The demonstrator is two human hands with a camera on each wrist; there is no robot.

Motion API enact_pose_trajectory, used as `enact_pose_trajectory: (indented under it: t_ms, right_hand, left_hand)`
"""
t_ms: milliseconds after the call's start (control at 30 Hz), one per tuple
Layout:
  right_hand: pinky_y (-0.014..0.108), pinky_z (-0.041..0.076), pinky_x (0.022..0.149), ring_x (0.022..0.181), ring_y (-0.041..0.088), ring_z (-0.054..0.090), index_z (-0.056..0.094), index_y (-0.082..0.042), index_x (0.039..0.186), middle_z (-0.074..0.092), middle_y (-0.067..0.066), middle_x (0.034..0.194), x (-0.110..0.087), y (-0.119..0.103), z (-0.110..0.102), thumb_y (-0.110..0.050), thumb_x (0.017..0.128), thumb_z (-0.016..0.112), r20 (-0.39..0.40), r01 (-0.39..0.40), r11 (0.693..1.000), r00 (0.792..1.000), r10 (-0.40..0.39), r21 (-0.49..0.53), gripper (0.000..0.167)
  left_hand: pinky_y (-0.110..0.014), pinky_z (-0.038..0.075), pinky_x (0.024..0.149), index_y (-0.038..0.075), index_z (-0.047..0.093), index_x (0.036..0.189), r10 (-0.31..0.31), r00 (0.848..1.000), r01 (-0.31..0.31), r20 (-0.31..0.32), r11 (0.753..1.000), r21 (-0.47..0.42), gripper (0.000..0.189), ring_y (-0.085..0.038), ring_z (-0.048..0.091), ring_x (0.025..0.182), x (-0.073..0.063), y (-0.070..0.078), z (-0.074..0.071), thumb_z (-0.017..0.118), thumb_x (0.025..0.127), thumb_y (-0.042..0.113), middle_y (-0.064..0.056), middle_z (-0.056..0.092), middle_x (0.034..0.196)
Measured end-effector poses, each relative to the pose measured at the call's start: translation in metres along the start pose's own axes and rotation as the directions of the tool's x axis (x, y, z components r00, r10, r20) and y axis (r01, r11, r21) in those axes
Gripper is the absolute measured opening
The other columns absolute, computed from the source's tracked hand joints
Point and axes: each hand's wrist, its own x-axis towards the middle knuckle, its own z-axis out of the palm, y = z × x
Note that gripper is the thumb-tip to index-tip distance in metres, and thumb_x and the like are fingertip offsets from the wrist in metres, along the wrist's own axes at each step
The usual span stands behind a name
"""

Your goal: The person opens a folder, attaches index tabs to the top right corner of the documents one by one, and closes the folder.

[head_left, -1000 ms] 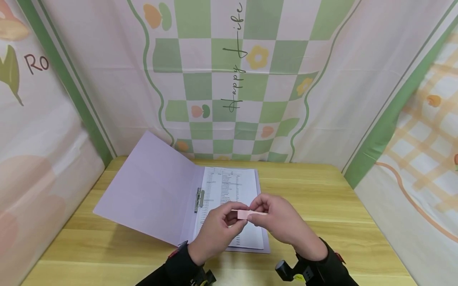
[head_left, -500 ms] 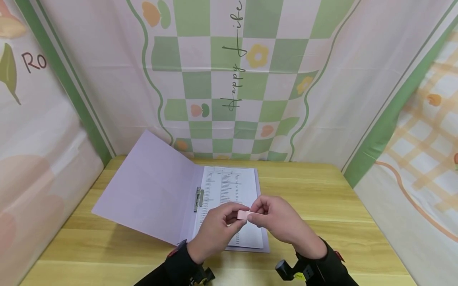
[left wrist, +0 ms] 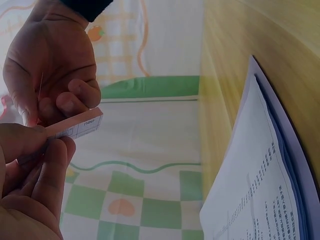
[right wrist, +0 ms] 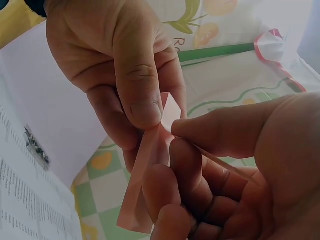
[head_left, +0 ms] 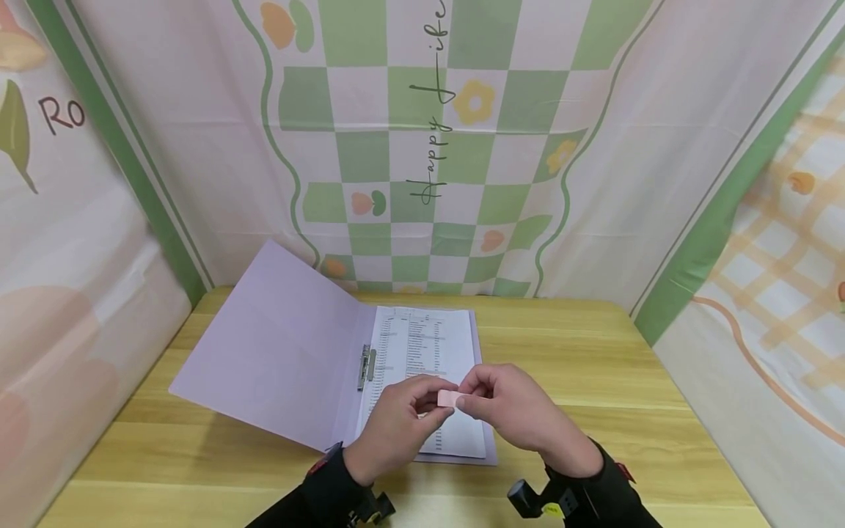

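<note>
My left hand [head_left: 399, 418] pinches a small pink sticky note pad [left wrist: 80, 124] by one end between thumb and fingers. Printing shows on the pad's underside in the left wrist view. With thumb and forefinger, my right hand [head_left: 521, 407] pinches a thin pink sheet [right wrist: 225, 167] at the pad, and the sheet's far part runs toward the palm. Both hands meet above the lower part of the printed papers [head_left: 455, 345], which lie in an open lilac folder [head_left: 284, 345]. Fingers cover part of the pad.
A metal clip [head_left: 365, 367] sits along the folder's spine. The folder's cover tilts up to the left off the wooden table [head_left: 568, 352]. Patterned curtains [head_left: 462, 147] surround the table at the back and both sides.
Less of the pink paper shows between my hands in the head view now. My right hand has shifted down very slightly; the left hand stays nearly in place.
</note>
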Motion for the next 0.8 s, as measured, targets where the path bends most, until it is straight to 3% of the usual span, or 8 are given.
enact_pose_trajectory:
  t_ms: [600, 800]
  right_hand:
    - [0.031, 0.041, 0.06, 0.069, 0.02, 0.052, 0.067, -0.013, 0.083, 0.058, 0.001, 0.069, -0.0025, 0.0004, -0.005, -0.024, 0.093, 0.071, 0.02, 0.019, 1.0, 1.0, -0.019, 0.023, 0.015]
    - [0.028, 0.036, 0.053, 0.061, 0.019, 0.046, 0.067, -0.012, 0.083, 0.057, 0.002, 0.069, -0.006, 0.0029, -0.01, -0.019, 0.092, 0.071, 0.002, -0.002, 1.0, 1.0, 0.002, 0.03, 0.013]
  left_hand:
    - [-0.026, 0.054, 0.082, 0.016, 0.073, 0.111, 0.026, 1.0, -0.026, -0.01, 1.0, 0.007, 0.02, -0.009, 0.067, 0.096, 0.0001, -0.0017, -0.0011, 0.071, 0.093, 0.008, 0.006, 0.069, 0.107]
    - [-0.027, 0.055, 0.078, 0.015, 0.074, 0.112, -0.045, 0.999, 0.045, -0.022, 0.999, -0.026, 0.022, -0.01, 0.066, 0.091, -0.0008, -0.0019, -0.0056, 0.073, 0.092, 0.008, 0.006, 0.069, 0.107]
